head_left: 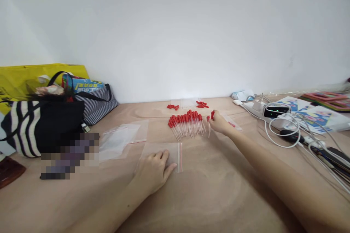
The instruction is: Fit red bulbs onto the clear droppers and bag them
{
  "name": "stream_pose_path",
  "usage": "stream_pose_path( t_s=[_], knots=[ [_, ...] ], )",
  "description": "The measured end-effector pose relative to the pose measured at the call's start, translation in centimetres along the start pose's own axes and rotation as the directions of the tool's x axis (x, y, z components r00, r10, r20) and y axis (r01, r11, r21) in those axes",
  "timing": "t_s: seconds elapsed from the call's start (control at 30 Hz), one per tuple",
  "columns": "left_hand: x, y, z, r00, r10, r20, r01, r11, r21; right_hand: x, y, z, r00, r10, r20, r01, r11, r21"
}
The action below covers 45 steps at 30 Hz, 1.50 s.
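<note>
My left hand [155, 169] lies with its fingers spread on a clear zip bag [175, 154] that has a red line along its right edge. Farther off, my right hand [217, 122] is closed around a red-capped dropper [212, 115], at the right end of a row of droppers [186, 122] with red bulbs and clear stems. Another dropper [208, 123] lies just left of its fingers. Behind the row are two small piles of loose red bulbs [173, 107], with clear tubes [187, 103] between them. A bag with red in it [232, 122] lies beyond my right wrist.
More clear bags [120, 140] are stacked left of my left hand. Black and striped bags [60, 123] stand at the left. White cables [269, 131], a power bank [276, 111] and boxes [322, 116] crowd the right side. A wall rises behind.
</note>
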<state>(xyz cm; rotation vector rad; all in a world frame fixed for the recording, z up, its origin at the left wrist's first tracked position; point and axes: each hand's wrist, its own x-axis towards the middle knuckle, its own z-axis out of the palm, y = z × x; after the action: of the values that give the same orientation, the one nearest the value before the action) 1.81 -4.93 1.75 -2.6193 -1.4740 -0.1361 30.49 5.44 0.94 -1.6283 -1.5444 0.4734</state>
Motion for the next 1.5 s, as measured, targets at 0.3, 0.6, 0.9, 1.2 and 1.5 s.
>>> stream_pose_path(
  t_s=[0.3,0.6,0.9,1.2,1.5],
  knots=[
    [0.8,-4.1,-0.8,0.91,0.412,-0.037,-0.406,0.872,-0.275,-5.6,0.6,0.4,0.988,0.112,-0.109,-0.026,0.809,0.587],
    [0.9,-1.8,-0.1,0.904,0.413,0.111,-0.339,0.85,-0.403,-8.8,-1.9,2.6,0.988,0.114,0.105,-0.152,0.57,0.808],
    [0.9,-1.6,0.2,0.911,0.402,0.089,-0.323,0.833,-0.449,-9.0,-2.1,2.8,0.996,0.053,0.073,-0.09,0.598,0.796],
    [0.9,-1.5,0.0,0.914,0.393,0.097,-0.312,0.836,-0.451,-9.3,-2.4,3.0,0.99,0.055,0.133,-0.14,0.576,0.805],
    [1.1,-1.0,0.3,0.931,0.356,0.079,-0.29,0.853,-0.435,-10.0,-2.7,2.7,0.917,-0.063,0.393,-0.241,0.698,0.674]
  ],
)
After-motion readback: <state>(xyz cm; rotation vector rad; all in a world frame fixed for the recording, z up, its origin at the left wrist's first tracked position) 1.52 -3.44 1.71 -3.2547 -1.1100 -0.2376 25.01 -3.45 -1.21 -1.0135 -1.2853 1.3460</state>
